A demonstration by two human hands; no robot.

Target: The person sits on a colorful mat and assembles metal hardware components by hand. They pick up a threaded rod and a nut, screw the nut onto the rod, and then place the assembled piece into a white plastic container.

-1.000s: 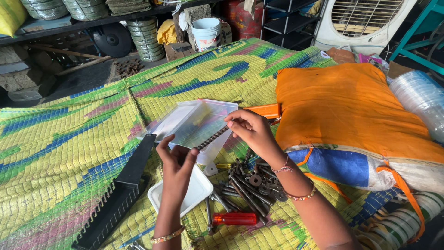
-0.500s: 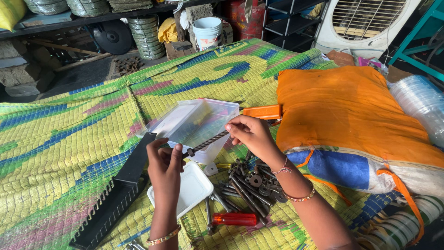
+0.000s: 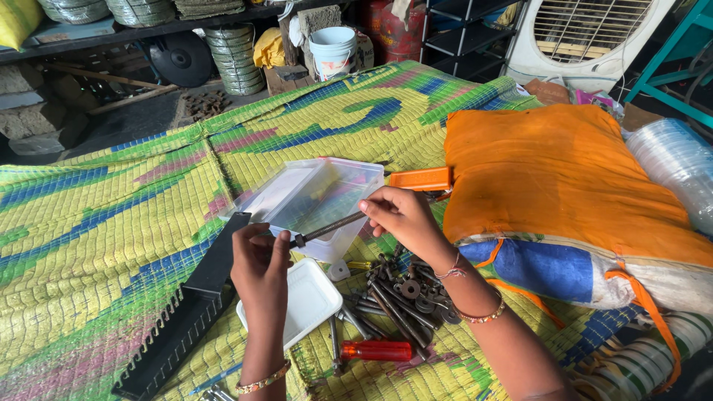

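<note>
Steel bolt [image 3: 330, 226] spans both hands above the clear box [image 3: 312, 197]: right hand [image 3: 401, 215] pinches one end, left hand [image 3: 260, 256] pinches the nut [image 3: 299, 240]. Best kept level and turned squarely over the white tray [image 3: 301, 301], beside the loose hardware [image 3: 401, 293].

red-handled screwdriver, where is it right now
In the head view the red-handled screwdriver lies low and centre on the woven mat, in front of the pile of bolts and right of the white tray.

Two hands [image 3: 260, 260], one threaded rod [image 3: 330, 227]
</note>
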